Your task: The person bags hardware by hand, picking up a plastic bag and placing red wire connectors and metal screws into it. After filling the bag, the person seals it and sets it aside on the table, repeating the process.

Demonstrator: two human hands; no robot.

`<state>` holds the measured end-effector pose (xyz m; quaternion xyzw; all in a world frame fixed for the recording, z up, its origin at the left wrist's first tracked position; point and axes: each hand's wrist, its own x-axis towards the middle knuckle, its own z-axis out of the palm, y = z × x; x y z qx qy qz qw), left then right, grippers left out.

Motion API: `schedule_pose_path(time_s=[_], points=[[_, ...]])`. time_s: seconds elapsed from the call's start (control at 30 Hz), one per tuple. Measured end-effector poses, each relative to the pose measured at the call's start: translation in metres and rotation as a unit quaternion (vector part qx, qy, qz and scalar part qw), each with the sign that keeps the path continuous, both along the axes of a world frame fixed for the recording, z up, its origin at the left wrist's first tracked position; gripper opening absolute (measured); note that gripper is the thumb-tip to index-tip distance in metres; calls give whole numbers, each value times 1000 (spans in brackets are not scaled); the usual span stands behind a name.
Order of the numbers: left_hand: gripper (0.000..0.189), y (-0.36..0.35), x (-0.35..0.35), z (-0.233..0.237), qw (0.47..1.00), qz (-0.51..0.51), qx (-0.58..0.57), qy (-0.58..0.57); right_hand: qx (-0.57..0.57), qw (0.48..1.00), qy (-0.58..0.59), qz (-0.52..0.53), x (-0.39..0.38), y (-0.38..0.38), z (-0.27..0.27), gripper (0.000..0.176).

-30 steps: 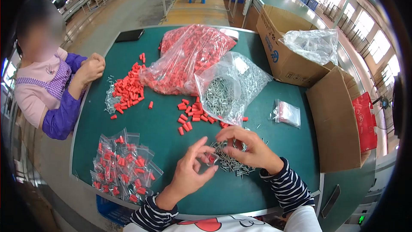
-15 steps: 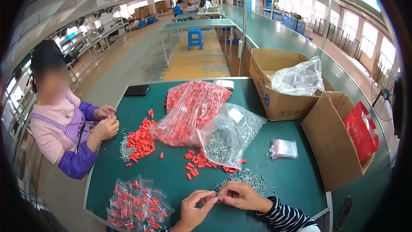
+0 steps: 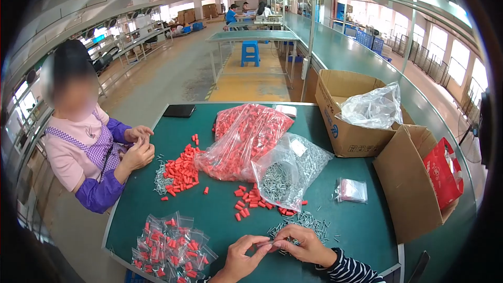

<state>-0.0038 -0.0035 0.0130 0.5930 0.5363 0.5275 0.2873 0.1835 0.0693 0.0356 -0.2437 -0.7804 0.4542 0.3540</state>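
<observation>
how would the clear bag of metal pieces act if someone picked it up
The clear bag would probably sag, since its thin plastic is wrinkled. It may be heavy for its size, with so many metal pieces inside. Some could spill, as its near end appears to gape open.

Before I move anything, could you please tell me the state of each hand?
Left hand: closed, pinching a small object I can't identify.
Right hand: closed, fingertips together, apparently on that same object.
</observation>
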Motion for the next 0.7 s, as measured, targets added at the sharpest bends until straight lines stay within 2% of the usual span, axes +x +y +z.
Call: schedule_pose_path(time_s=[0.3, 0.4, 0.5, 0.6, 0.7], points=[[10, 1, -6, 0, 999, 5, 40, 30, 25, 999, -13, -23, 0, -2, 3, 10], [8, 3, -8, -3, 992, 1, 91, 92, 57, 998, -14, -28, -1, -2, 4, 9], [8, 5, -7, -6, 993, -4, 101, 62, 36, 999, -11, -29, 1, -4, 6, 7], [10, 3, 2, -3, 997, 13, 73, -26, 15, 999, -13, -28, 2, -6, 12, 7], [8, 3, -4, -3, 993, -12, 112, 27, 9, 999, -5, -39, 3, -10, 11, 6]])
